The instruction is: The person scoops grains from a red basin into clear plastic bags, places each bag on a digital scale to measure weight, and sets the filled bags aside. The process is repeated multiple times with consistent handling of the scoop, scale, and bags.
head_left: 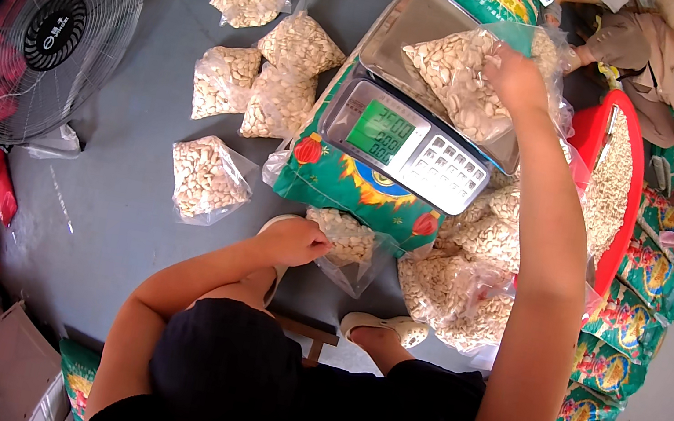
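Note:
My right hand (515, 75) reaches forward and grips the top of a clear plastic bag of pale peeled cloves (458, 75) that rests on the steel pan of a digital scale (406, 142). The scale's green display is lit. My left hand (296, 239) is low by my knee, closed on the neck of a second clear bag of the same pale pieces (345, 243) lying on the floor just in front of the scale's stand.
Several filled clear bags (253, 72) lie on the grey floor to the left. A floor fan (51, 29) stands far left. The scale sits on green printed sacks (341, 184). A red tub (604, 184) of loose pieces and another person (665, 60) are at right.

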### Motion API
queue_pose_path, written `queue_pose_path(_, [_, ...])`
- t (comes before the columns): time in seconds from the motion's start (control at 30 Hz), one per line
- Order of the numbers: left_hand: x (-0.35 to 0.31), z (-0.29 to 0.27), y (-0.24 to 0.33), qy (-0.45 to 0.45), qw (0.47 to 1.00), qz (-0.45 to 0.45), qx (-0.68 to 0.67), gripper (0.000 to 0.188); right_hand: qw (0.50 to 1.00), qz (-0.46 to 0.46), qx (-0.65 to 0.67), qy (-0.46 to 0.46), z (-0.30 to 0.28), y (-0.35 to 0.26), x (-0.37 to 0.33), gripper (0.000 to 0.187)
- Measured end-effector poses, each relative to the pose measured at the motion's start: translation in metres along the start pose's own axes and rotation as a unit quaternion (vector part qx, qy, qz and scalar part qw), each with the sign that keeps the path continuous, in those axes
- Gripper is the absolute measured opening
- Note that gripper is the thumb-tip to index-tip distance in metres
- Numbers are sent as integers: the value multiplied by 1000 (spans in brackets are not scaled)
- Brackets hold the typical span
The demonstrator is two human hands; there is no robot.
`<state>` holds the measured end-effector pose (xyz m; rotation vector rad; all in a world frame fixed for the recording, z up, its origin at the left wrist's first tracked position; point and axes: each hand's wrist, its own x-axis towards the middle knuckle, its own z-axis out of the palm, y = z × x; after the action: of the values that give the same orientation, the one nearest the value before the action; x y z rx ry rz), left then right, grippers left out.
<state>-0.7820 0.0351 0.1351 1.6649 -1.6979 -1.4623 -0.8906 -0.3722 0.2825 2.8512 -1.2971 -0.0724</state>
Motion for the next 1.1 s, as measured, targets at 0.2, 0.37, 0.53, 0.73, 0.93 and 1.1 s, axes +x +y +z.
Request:
queue_pose_path(0.2, [0,1,2,12,1000,5,-21,23,910,158,379,57,-23,14,-19,30])
queue_pose_path(0.37, [-3,3,1,42,998,-14,-33,22,778,196,595,53,-63,0,-84,20])
queue_pose_path(0.53, [-3,5,1,68,997,-16,-39,17,693,118,706,-86,-41,-7,-184,10])
queue_pose_path(0.73, [2,8,4,108,991,9,-74,16,742,61,536,-398,88,-101,-273,21])
queue_pose_path(0.93, [5,3,9,111,983,-13,-147,15,934,-34,278,-222,207,-175,-304,33])
queue_pose_path(1.1, [4,2,9,137,982,-34,-128,16,975,-102,168,-100,194,-183,-323,38])
